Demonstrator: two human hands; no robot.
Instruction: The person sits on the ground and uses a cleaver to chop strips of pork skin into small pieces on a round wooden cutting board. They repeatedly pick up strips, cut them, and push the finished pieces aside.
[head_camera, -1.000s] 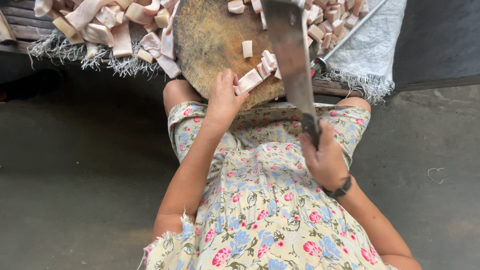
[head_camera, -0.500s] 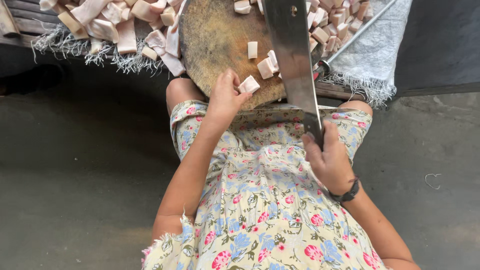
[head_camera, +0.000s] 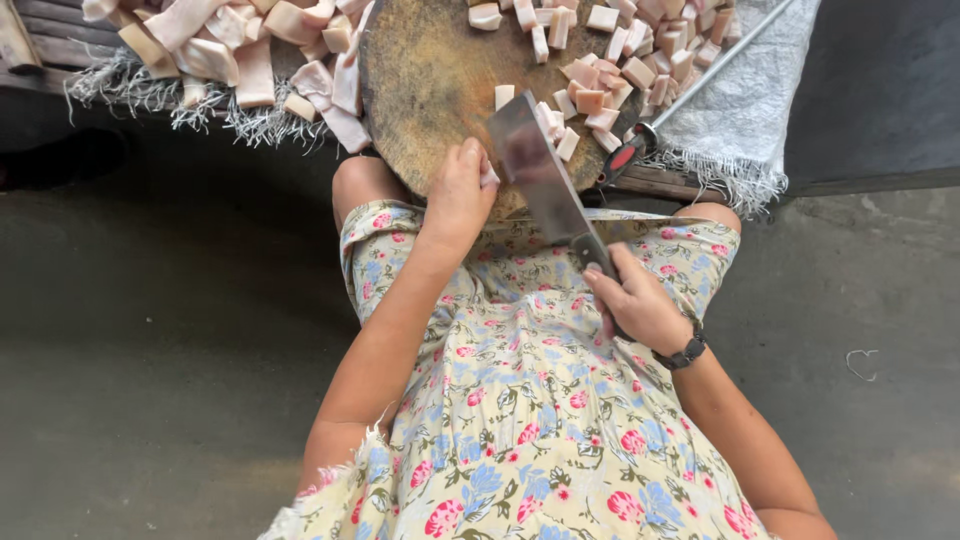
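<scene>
Gripping a cleaver (head_camera: 540, 170) by its handle, the right hand (head_camera: 640, 300) holds the blade over the near edge of the round wooden chopping block (head_camera: 430, 80).

Fingers of that hand are wrapped tight around the handle, a dark watch (head_camera: 688, 352) on the wrist. Just left of the blade, the left hand (head_camera: 460, 190) presses fingertips down on a pale meat piece (head_camera: 489, 178) at the block's near rim. Cut cubes (head_camera: 600, 70) lie on the far right of the block; larger uncut strips (head_camera: 240, 50) pile far left on a fringed cloth (head_camera: 150, 85).
</scene>
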